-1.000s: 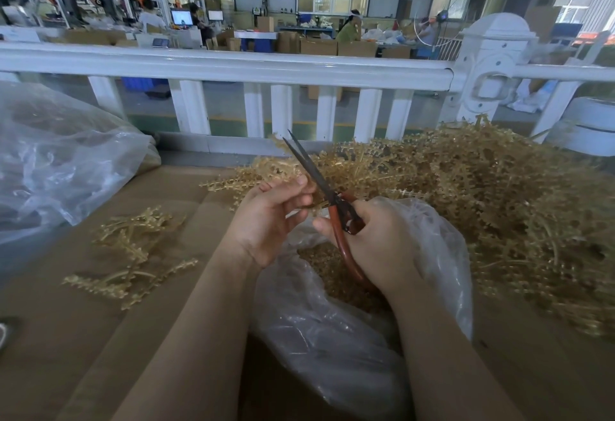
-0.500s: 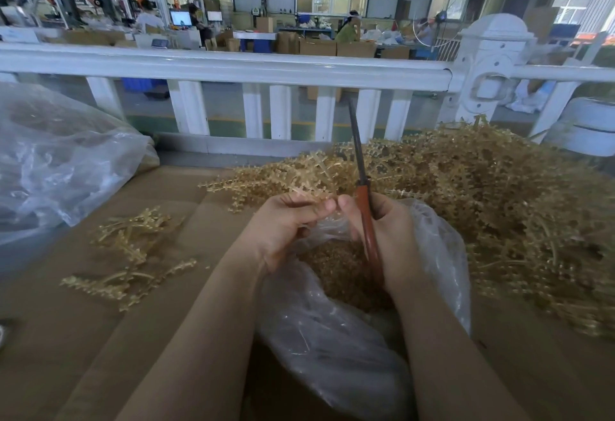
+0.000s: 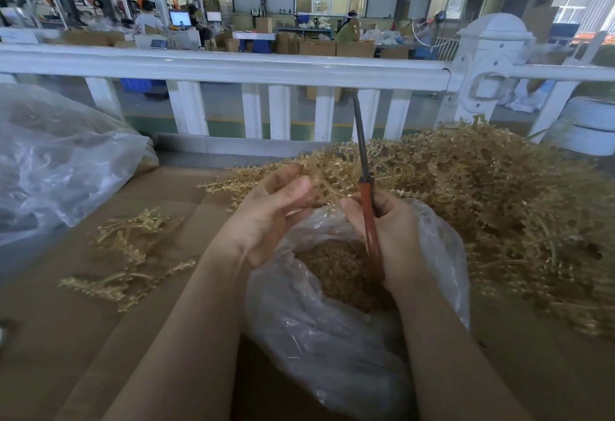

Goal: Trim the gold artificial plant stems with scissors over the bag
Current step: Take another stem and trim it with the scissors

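My right hand (image 3: 397, 237) grips red-handled scissors (image 3: 368, 217); their closed blades point straight up in front of the railing. It hovers over the open clear plastic bag (image 3: 316, 337), which holds gold trimmings (image 3: 346, 274). My left hand (image 3: 269, 214) is just left of the scissors, at the near edge of the big pile of gold artificial plant stems (image 3: 499, 207). Its fingers curl round a thin gold stem (image 3: 327, 187) that arcs toward my right hand.
Several loose gold sprigs (image 3: 129, 254) lie on the brown cardboard surface (image 3: 66, 337) to the left. A large crumpled clear bag (image 3: 50, 161) sits at far left. A white railing (image 3: 233, 68) runs across behind the pile, with a workshop floor beyond.
The scissors went from open and tilted left to closed and upright. My left hand let its earlier piece go and moved up to the pile's edge, taking a stem.
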Tool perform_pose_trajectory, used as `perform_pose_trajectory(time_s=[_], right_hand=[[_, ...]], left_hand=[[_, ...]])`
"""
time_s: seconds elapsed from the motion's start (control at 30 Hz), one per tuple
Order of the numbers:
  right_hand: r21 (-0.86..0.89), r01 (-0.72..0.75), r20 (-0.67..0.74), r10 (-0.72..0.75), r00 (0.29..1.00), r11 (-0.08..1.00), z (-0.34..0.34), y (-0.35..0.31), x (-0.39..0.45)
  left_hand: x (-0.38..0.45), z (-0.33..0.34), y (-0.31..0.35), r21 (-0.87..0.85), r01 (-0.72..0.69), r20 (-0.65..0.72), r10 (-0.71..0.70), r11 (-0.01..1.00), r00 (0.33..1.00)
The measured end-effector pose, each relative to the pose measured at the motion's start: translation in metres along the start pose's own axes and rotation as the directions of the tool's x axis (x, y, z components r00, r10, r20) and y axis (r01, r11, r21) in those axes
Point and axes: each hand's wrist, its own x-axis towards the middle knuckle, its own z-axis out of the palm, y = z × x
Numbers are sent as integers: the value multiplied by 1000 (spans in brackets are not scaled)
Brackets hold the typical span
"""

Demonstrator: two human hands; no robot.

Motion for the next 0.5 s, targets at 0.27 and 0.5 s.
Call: perform_pose_trajectory(time_s=[0.27, 0.5], right_hand=[[-21, 28, 65, -26, 998, 999, 0, 2, -1], [0, 21, 117, -21, 993, 1000, 1, -3, -4]], left_hand=[[-3, 10, 0, 254, -87, -35, 99, 963, 995], [3, 11, -7, 424, -179, 2, 197, 888, 980]])
